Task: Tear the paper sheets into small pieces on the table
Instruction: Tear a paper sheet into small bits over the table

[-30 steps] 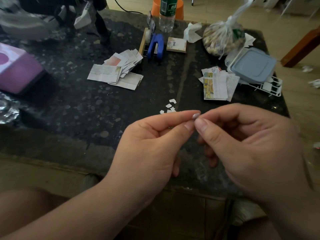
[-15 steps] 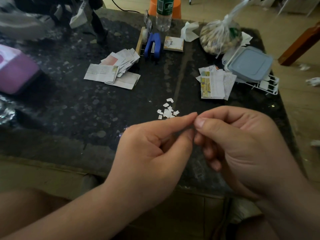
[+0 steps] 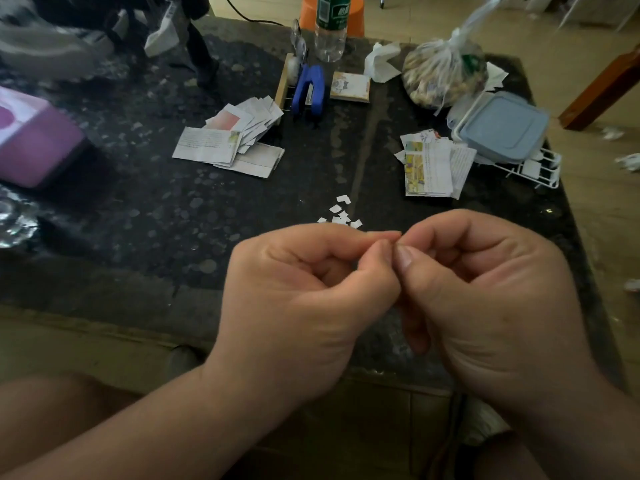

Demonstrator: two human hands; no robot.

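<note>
Left hand (image 3: 294,299), right hand (image 3: 485,306): thumb-forefinger pinches, tips touching, near torn pieces (image 3: 341,213); probably tearing a hidden scrap.

Two hands (image 3: 304,306) (image 3: 491,306); two paper stacks (image 3: 230,140) (image 3: 433,164)

Desk (image 3: 145,237): dark speckled stone top, rectangular, thick front edge. A pale glare stripe runs down its middle from the far side.

Light: dim over the near half, brighter toward the far right.

Floor (image 3: 606,220): tan and smooth, showing past the right and far edges of the desk.

Orange stool (image 3: 356,19): on the floor just behind the far edge.

Black cable (image 3: 249,18): on the floor beside the stool.

Brown wooden furniture part (image 3: 602,91): tilted, at the right edge of view.

White furniture (image 3: 588,12): far right corner, blurred.
</note>
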